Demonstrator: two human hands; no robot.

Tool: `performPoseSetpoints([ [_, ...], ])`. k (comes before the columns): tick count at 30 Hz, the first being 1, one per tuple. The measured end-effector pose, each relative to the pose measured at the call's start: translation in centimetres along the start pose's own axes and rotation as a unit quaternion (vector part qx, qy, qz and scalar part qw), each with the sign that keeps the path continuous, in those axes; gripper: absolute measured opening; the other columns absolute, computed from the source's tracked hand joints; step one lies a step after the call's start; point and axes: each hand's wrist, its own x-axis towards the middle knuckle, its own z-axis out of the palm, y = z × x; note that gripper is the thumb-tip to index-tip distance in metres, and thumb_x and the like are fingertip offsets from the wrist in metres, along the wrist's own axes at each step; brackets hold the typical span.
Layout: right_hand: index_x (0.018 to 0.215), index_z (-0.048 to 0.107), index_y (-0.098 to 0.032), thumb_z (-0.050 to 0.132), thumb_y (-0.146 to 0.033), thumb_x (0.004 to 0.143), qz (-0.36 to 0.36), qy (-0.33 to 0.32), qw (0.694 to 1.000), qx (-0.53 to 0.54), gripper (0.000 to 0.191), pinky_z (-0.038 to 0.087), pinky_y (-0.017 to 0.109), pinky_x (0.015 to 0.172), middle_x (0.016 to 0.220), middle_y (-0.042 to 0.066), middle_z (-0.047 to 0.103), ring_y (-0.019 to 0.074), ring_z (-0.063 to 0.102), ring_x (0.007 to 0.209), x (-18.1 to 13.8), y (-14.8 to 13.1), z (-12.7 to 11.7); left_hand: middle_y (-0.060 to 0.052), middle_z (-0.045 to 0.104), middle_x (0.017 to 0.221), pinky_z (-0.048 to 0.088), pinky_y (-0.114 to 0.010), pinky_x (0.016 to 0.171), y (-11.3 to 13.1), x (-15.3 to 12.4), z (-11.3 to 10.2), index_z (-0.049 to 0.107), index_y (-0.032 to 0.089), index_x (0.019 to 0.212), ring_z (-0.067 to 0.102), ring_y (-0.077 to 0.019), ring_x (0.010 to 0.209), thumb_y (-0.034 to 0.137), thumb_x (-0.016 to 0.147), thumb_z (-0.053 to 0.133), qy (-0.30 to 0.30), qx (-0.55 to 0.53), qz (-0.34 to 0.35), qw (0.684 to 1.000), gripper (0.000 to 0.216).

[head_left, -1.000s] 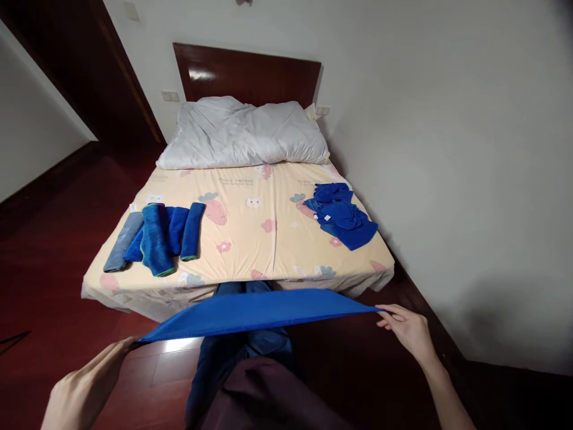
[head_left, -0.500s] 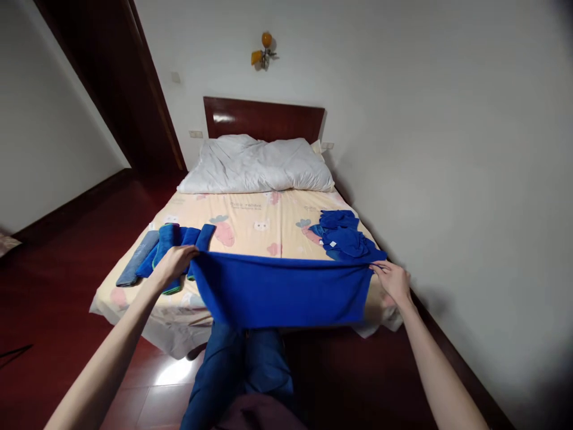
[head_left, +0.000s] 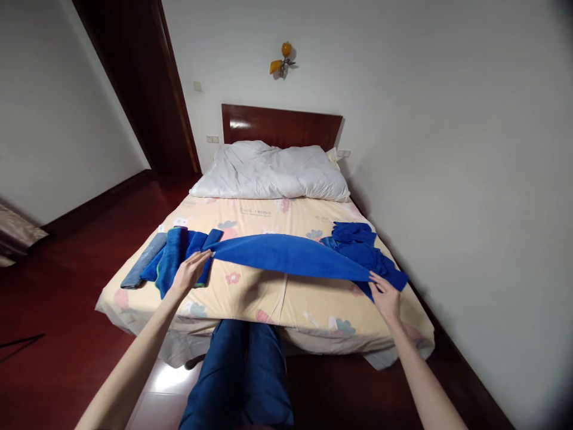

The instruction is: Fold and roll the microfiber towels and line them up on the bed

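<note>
A blue towel (head_left: 286, 255) is stretched between my two hands above the foot of the bed, its middle billowing up and away from me. My left hand (head_left: 191, 272) pinches its left corner, close to several rolled or folded towels (head_left: 175, 257) in blue and grey-blue. At the other end, my right hand (head_left: 385, 295) grips the right corner between thumb and fingers. Just beyond that hand lies a crumpled heap of blue cloths (head_left: 358, 254). The stretched towel covers part of the sheet and the heap's near edge.
The bed (head_left: 295, 304) has a pale yellow patterned sheet. A white quilt (head_left: 273, 173) lies against the dark wooden headboard (head_left: 282, 126). A white wall (head_left: 474, 179) runs along the right side. My legs (head_left: 242, 370) stand at the bed's foot.
The towel hung down in front of the bed; now it has swung up and forward, nearly level over the sheet. Both hands keep their hold. The view has shifted slightly.
</note>
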Motion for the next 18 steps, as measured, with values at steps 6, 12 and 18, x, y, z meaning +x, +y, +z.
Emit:
performPoseSetpoints([
  [6,0.091,0.08,-0.015,0.056,-0.039,0.083,0.057,-0.16,0.985,-0.043,0.035,0.057,0.05,0.102,0.113,0.018,0.077,0.0333,0.074,0.108,-6.2,4.6,4.7,-0.012,0.075,0.119,0.054,-0.036,0.093,-0.2,-6.4,7.7,0.074,0.021,0.12,0.07,-0.0252,0.108,0.017,0.095,0.039,-0.227,0.05,-0.144,0.962,0.043],
  [12,0.091,0.081,-0.015,0.056,-0.034,0.081,0.132,-0.215,0.963,-0.096,0.033,0.056,0.046,0.101,0.107,0.018,0.078,0.0331,0.075,0.104,-9.0,7.8,5.5,-0.012,0.078,0.103,0.051,-0.033,0.081,0.3,-8.8,10.1,0.073,0.027,0.123,0.073,-0.0271,0.097,0.032,0.099,0.041,-0.313,0.105,-0.257,0.908,0.041],
  [18,0.095,0.082,-0.016,0.05,-0.041,0.085,0.107,-0.203,0.965,-0.127,0.041,0.055,0.046,0.103,0.109,0.016,0.078,0.0305,0.074,0.104,-11.3,9.2,2.9,-0.01,0.078,0.108,0.052,-0.033,0.085,0.5,-11.0,9.5,0.071,0.029,0.128,0.073,-0.0268,0.099,0.032,0.098,0.041,-0.306,0.102,-0.257,0.911,0.042],
])
